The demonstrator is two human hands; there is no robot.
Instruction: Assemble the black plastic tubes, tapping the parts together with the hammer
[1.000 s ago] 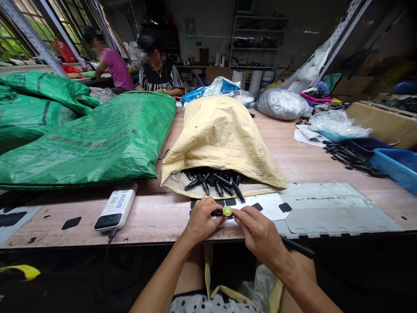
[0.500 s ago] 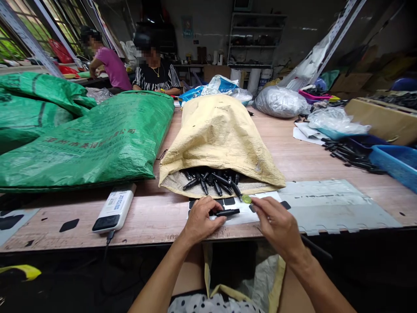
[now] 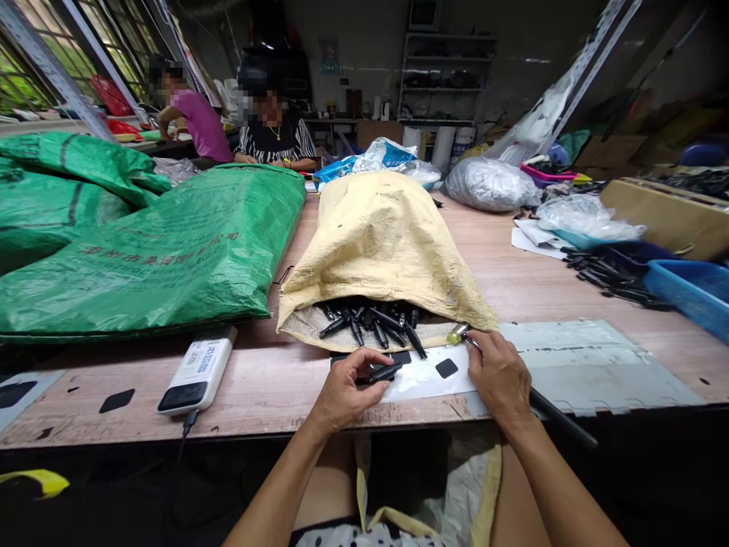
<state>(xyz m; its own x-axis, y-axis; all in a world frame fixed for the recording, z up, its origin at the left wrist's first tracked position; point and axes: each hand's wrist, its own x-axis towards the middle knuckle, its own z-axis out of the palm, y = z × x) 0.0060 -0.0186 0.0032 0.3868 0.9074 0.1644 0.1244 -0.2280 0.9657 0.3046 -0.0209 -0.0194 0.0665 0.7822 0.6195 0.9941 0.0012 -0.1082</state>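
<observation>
My left hand (image 3: 346, 387) rests at the table's front edge, thumb and fingers closed on a short black tube-like part (image 3: 385, 372). To its right, my right hand (image 3: 501, 377) grips a small hammer (image 3: 458, 333) with a yellow-green, metal-banded head; the black handle runs under the hand toward the lower right. The hammer head lies against the lip of a cream woven sack (image 3: 376, 235). Several black tube-like parts (image 3: 380, 323) spill from the sack's mouth. Below the hands is a white sheet (image 3: 424, 380) with black rounded squares (image 3: 446, 368).
On the left lies a large green woven sack (image 3: 171, 251), with a white power bank (image 3: 199, 368) and its cable in front. At right are a blue bin (image 3: 692, 285), a pile of black parts (image 3: 618, 277) and plastic bags (image 3: 493, 182). Two people sit across the table.
My right hand has shifted right with the hammer, whose head now shows side-on by the sack's lip. The black part in my left hand has turned and sits further back in the fingers.
</observation>
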